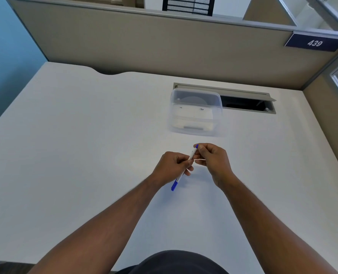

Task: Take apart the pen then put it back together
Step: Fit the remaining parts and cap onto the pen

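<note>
A white pen (191, 154) with a blue cap at its near end and a blue plug at its far end is held slanted above the white desk (85, 135). My left hand (172, 167) grips the barrel around its middle. My right hand (212, 158) pinches the far end at the blue plug with thumb and fingertips. A thin pale strand shows between my two hands; I cannot tell what it is. Part of the barrel is hidden by my fingers.
A clear plastic lidded box (196, 112) with white items inside stands just beyond my hands. Behind it an open cable hatch (247, 103) is cut into the desk. A beige partition (164, 48) closes the far edge, with a "439" sign (314, 42).
</note>
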Available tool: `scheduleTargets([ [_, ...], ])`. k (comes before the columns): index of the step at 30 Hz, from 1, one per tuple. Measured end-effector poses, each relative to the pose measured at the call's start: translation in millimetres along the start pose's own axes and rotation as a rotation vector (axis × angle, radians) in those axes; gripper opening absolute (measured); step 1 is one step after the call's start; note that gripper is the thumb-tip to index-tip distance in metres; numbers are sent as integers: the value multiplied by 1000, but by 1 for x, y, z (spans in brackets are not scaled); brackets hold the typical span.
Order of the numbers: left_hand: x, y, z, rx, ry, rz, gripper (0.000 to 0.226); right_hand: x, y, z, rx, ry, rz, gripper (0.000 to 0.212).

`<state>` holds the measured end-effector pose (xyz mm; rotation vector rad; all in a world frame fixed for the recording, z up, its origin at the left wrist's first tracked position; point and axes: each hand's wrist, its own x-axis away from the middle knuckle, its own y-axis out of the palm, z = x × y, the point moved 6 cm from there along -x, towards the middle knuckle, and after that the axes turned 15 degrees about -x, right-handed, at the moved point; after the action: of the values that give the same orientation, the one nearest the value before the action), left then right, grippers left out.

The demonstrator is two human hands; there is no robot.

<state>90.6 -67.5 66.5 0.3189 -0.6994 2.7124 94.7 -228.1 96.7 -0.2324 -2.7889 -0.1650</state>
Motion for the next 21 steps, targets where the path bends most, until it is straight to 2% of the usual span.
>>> scheduleTargets([
  [5,0,3,-6,76,-35,7,20,2,2,9,32,10,27,25],
  [9,-2,2,-13,178,-96,49,20,5,-1,20,194,2,93,14],
  [12,-5,0,-13,218,-138,81,16,10,3,32,260,43,59,1],
  [14,-7,-1,-13,210,-163,96,16,15,8,42,298,69,6,9],
  [17,-8,1,-13,213,-189,100,16,22,18,52,367,76,-53,10],
  [21,-7,4,-13,195,-205,91,17,25,23,57,431,56,-34,17],
])
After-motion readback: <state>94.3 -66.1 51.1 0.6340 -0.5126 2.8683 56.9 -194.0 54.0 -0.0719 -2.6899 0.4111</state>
